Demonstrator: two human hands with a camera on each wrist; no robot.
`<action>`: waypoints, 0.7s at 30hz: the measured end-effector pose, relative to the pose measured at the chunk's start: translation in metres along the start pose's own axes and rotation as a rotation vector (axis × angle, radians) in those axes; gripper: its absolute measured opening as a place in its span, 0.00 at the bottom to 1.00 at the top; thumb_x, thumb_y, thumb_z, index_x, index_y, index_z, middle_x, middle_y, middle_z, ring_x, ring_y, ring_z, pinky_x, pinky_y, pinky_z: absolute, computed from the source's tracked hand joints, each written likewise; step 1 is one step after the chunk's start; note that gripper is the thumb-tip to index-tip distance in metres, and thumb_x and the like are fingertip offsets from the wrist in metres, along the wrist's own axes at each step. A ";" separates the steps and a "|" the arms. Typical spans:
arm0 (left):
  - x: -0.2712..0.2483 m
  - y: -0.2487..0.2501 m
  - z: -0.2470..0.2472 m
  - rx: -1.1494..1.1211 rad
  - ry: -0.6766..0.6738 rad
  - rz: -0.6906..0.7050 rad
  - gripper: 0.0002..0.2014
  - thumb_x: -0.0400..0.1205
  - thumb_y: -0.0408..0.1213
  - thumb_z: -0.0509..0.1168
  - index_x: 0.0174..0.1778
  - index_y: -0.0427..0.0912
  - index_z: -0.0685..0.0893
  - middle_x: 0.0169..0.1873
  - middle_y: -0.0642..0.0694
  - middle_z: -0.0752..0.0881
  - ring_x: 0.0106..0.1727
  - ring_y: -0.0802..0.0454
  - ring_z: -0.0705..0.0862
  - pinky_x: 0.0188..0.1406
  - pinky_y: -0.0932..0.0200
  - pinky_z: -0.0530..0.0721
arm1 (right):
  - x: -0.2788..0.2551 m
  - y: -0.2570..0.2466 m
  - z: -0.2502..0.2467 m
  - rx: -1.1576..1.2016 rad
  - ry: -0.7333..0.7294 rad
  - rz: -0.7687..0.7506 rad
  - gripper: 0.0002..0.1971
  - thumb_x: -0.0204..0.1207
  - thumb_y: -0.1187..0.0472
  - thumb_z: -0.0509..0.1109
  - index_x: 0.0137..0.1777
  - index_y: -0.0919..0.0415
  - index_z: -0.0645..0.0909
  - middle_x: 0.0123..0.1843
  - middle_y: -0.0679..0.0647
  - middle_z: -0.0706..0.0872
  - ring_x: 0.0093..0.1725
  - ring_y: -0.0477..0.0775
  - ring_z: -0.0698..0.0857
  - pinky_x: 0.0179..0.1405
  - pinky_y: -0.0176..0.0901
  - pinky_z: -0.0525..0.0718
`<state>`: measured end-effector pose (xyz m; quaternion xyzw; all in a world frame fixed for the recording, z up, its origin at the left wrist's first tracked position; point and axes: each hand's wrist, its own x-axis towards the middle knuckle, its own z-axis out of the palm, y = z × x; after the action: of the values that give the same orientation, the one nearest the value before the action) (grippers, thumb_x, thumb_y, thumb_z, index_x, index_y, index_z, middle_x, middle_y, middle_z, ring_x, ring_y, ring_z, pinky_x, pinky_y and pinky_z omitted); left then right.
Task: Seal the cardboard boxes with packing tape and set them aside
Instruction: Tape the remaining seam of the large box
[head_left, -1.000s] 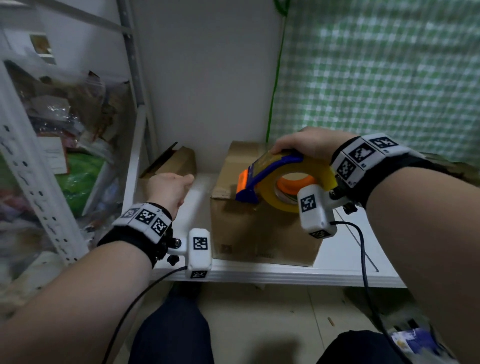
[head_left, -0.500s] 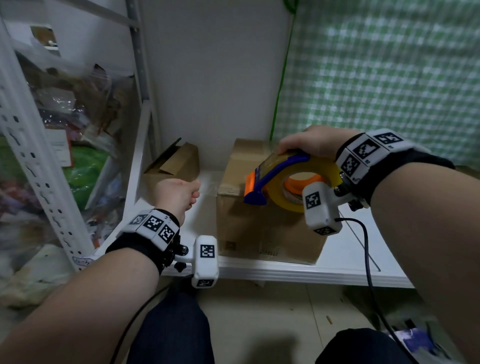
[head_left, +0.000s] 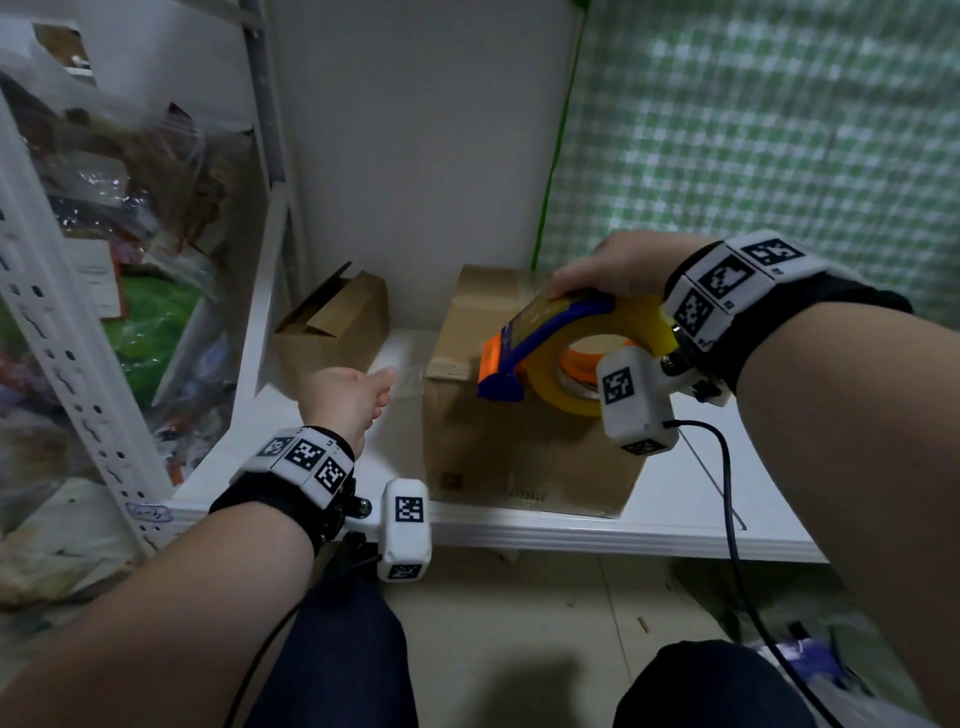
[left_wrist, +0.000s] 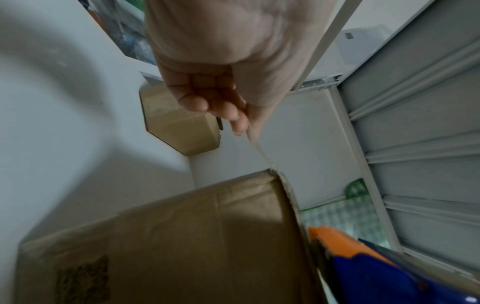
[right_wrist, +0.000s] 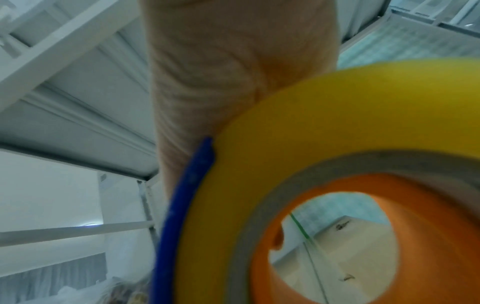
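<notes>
Head view: large cardboard box (head_left: 524, 441) on the white shelf (head_left: 675, 499), flaps down. Right hand (head_left: 618, 270) grips the tape dispenser (head_left: 561, 353) at its top near edge. Left hand (head_left: 345, 400) pinches a clear tape strip (head_left: 410, 376) beside the box. Small open box (head_left: 332, 332) behind, contents not visible.

Left wrist: fingers (left_wrist: 233, 115) curl, pinching the strip (left_wrist: 259, 150) running to the box corner (left_wrist: 272, 170).

Right wrist: yellow tape roll (right_wrist: 259, 164) on an orange hub fills the frame; finger grip hidden.

head cam looks down at shelf (head_left: 675, 499); wrist cams sit close, angled upward; head and left wrist share cardboard box (head_left: 519, 447) (left_wrist: 182, 236)
</notes>
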<state>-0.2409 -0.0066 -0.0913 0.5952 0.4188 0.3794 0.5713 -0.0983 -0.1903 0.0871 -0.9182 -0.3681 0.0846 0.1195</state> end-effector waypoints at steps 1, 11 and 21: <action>-0.001 -0.004 0.002 0.011 -0.006 -0.009 0.16 0.77 0.39 0.72 0.27 0.38 0.78 0.23 0.44 0.79 0.22 0.53 0.70 0.24 0.62 0.70 | 0.002 -0.004 0.002 -0.043 0.042 -0.004 0.20 0.74 0.40 0.68 0.43 0.60 0.83 0.42 0.55 0.83 0.41 0.55 0.81 0.43 0.47 0.80; -0.007 -0.026 0.014 -0.110 -0.083 -0.156 0.14 0.79 0.41 0.70 0.31 0.38 0.80 0.24 0.45 0.79 0.23 0.53 0.71 0.25 0.61 0.71 | 0.006 -0.025 0.035 -0.438 0.249 -0.018 0.16 0.80 0.48 0.58 0.37 0.56 0.78 0.32 0.52 0.78 0.29 0.52 0.75 0.26 0.41 0.71; -0.013 -0.036 0.022 -0.209 -0.130 -0.199 0.14 0.80 0.41 0.69 0.28 0.39 0.83 0.19 0.49 0.78 0.19 0.54 0.70 0.21 0.64 0.68 | 0.009 -0.047 0.052 -0.581 0.269 0.136 0.22 0.80 0.43 0.58 0.32 0.58 0.72 0.31 0.53 0.74 0.28 0.53 0.72 0.25 0.40 0.67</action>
<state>-0.2275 -0.0268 -0.1282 0.5114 0.3961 0.3233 0.6907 -0.1351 -0.1428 0.0503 -0.9393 -0.2956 -0.1382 -0.1059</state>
